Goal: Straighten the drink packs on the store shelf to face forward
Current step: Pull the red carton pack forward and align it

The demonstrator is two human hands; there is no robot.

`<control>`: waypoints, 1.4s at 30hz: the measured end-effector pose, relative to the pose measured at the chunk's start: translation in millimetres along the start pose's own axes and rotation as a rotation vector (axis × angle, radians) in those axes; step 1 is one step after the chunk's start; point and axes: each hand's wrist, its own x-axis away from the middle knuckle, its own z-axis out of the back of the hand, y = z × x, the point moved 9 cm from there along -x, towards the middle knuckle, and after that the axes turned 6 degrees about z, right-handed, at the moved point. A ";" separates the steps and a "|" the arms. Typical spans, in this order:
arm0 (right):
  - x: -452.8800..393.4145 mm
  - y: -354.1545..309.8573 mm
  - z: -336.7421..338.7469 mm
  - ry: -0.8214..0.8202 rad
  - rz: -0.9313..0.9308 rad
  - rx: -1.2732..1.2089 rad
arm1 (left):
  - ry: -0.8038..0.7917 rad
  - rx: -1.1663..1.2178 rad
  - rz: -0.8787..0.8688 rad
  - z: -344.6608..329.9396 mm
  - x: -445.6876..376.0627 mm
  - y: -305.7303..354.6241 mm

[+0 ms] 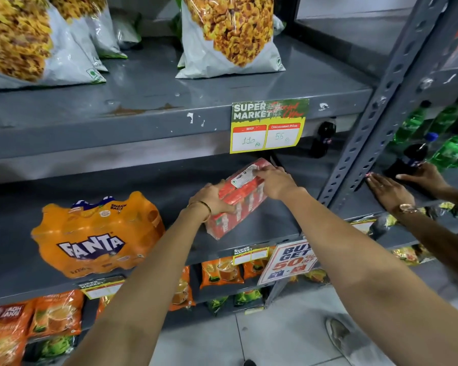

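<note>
A red shrink-wrapped drink pack (242, 200) sits tilted on the grey middle shelf (270, 220), one corner raised toward the back. My left hand (212, 199) grips its near left side. My right hand (274, 180) holds its top far edge by the white label. An orange Fanta pack (95, 236) stands to the left on the same shelf, its front turned slightly left.
Snack bags (230, 35) stand on the upper shelf. A price tag (269, 125) hangs from that shelf's edge, just above the red pack. Another person's two hands (391, 191) reach into the neighbouring rack among dark and green bottles (447, 146). Orange pouches (220, 272) fill the lower shelf.
</note>
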 end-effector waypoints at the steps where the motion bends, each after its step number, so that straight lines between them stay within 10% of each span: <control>1: 2.6 -0.6 0.8 0.015 -0.011 0.013 | -0.014 -0.001 0.010 1.8 -2.2 -1.5; 42: 49.7 1.6 -24.7 -0.106 0.141 0.202 | 0.186 -0.078 0.030 -4.9 33.8 -24.2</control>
